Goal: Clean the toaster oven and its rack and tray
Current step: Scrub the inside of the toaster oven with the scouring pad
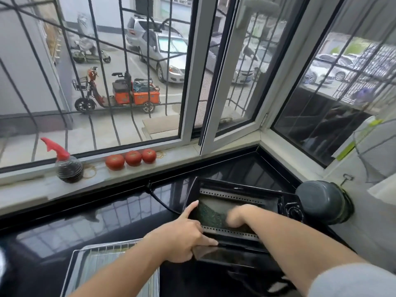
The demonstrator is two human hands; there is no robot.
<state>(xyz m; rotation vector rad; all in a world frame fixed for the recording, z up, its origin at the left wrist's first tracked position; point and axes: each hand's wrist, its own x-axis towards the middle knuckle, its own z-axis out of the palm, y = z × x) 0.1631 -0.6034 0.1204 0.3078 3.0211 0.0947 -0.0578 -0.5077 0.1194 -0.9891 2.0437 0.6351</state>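
**Scrubbing inside the toaster oven, left hand bracing it**

Hands: right hand (pixel 237 216) is inside the oven cavity, fingers curled over a dark green scrub pad (pixel 211 213); it's motion-blurred, so the exact grip is unclear. Left hand (pixel 188 230) is on the oven's left front corner, thumb up along the left edge of the opening, index finger straight along the front lip, other fingers curled by the door hinge. Looks like bracing, not lifting.

Toaster oven (pixel 242 194): near right on the black worktop (pixel 85 224), seemingly tipped on its back with the opening facing up, door (pixel 231 257) flopped toward the near side. Cord (pixel 158 200) runs off far left.

Handling, my read:
- Oven: sheet-metal box, stiff, probably light enough to skate on that glossy worktop under scrubbing force, hence the brace. Hold by the outer shell corners, not the door.
- Door: glass panel on hinges, the fragile bit. Don't lean on it.
- Perforated strips at the cavity edges could have sharp edges; keep the pad between them and skin.
- Pad: soft, conforms, likely wet and slippery.
- Rack (pixel 111 264) on tray (pixel 70 273), near left: thin wire and thin sheet, light, stiff enough; pick up by the rims.

Count: 1 oven, 1 rack, 1 tray, 1 pad. On the windowsill (pixel 32 185): 3 tomatoes (pixel 133 157), 1 red-topped spray bottle (pixel 68 166). 1 dark pot (pixel 321 201) at far right, beside the oven.
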